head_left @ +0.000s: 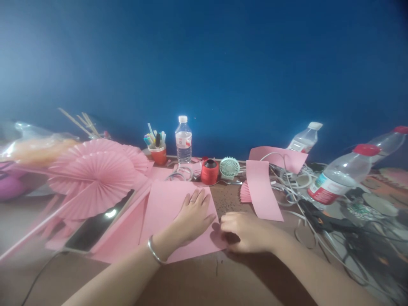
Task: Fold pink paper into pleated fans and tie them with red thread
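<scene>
A sheet of pink paper lies flat on the table before me. My left hand rests palm down on it with the fingers stretched out. At the sheet's lower right edge is my right hand, its fingers curled inward toward the thumb. Whether anything is pinched in its fingertips is hidden. More pink paper lies under the sheet's left side. To the left are pleated pink paper fans, one on a long pale stick. A narrow pink paper strip lies beyond my right hand.
A dark phone lies by the fans. Along the blue wall stand a red cup of pens, a water bottle, a red thread spool and a small green fan. Tangled cables and a red-capped bottle crowd the right.
</scene>
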### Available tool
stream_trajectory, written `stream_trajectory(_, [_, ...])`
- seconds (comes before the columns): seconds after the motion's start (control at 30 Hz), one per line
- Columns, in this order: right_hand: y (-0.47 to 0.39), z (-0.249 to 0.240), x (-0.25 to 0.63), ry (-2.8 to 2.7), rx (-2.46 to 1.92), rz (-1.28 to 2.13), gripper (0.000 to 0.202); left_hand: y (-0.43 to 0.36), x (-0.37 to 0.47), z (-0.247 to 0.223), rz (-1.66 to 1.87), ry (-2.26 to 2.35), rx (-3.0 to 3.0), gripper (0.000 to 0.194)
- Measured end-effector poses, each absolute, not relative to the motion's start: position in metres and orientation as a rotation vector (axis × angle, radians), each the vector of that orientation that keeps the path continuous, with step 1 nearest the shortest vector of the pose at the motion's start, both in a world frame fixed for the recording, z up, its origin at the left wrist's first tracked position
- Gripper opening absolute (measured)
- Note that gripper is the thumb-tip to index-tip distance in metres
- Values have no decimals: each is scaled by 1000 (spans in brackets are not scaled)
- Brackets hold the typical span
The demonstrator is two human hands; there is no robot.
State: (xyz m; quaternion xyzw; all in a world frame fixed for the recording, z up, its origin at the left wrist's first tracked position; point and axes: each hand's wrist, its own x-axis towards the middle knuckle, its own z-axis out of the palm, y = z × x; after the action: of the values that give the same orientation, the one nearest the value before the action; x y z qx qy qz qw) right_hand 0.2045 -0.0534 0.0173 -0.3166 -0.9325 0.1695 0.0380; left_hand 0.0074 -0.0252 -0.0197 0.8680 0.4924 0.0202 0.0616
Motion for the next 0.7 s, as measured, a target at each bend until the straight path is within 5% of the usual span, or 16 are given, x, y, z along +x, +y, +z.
stream_trajectory(0.27, [-50, 5, 204, -2761, -982, 449, 9, -35, 11, 33, 54, 1025, 2494, 71])
stream_trajectory(0.37, [-49, 13, 202, -2537, -1036, 600, 15, -39, 10, 50, 5, 1040, 2469, 42])
stream_trajectory(0.43, [-52, 24, 200, -2364, -1081, 742, 15, -41, 6, 63, -4, 986, 2498, 14])
stream_trajectory(0.7, [-91, 75, 186, -1361, -930, 1845, 13, -61, -6, 158, -91, 1012, 2448, 16])
